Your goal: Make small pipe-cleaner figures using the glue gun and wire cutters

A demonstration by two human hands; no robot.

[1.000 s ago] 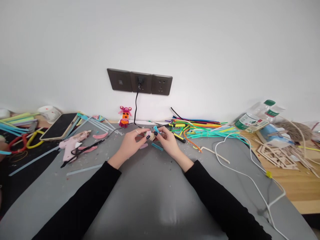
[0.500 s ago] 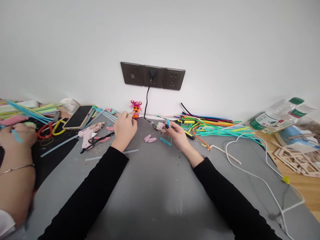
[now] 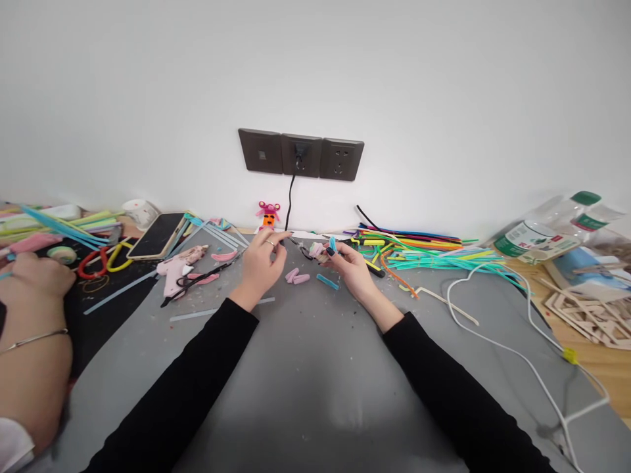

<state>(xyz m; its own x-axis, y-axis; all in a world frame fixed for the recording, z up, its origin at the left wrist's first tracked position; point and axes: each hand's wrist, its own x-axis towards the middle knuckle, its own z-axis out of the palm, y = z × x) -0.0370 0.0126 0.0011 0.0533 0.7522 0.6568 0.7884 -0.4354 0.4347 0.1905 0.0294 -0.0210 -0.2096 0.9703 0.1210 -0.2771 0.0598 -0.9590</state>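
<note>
My left hand [image 3: 262, 264] is beside the wall end of the black power cord [image 3: 290, 203], its thumb and forefinger closed at the cord where it reaches the table. My right hand [image 3: 352, 270] pinches a small pipe-cleaner piece [image 3: 316, 250] in pink and pale green, with a bent blue strip [image 3: 332, 246] upright at the fingertips. Behind my left hand, a pink and orange pipe-cleaner figure [image 3: 269, 218] stands against the wall, its lower part hidden. Short pink pieces [image 3: 298, 277] and a blue piece [image 3: 327, 282] lie between my hands.
Left are a pink glue gun [image 3: 175, 270], a phone [image 3: 156, 236], scissors [image 3: 118, 257], a paper cup [image 3: 140, 213] and another person's hand [image 3: 42, 276]. Right are coloured pipe cleaners [image 3: 434, 257], a white cable [image 3: 513, 351], bottles [image 3: 522, 240] and wooden pieces [image 3: 586, 315]. Wall sockets [image 3: 302, 156] hold a plug.
My left hand has moved right, from beside the figure to the black cord, and its fingers have closed there. My right hand keeps its pinch nearly in place. The view has shifted slightly.
</note>
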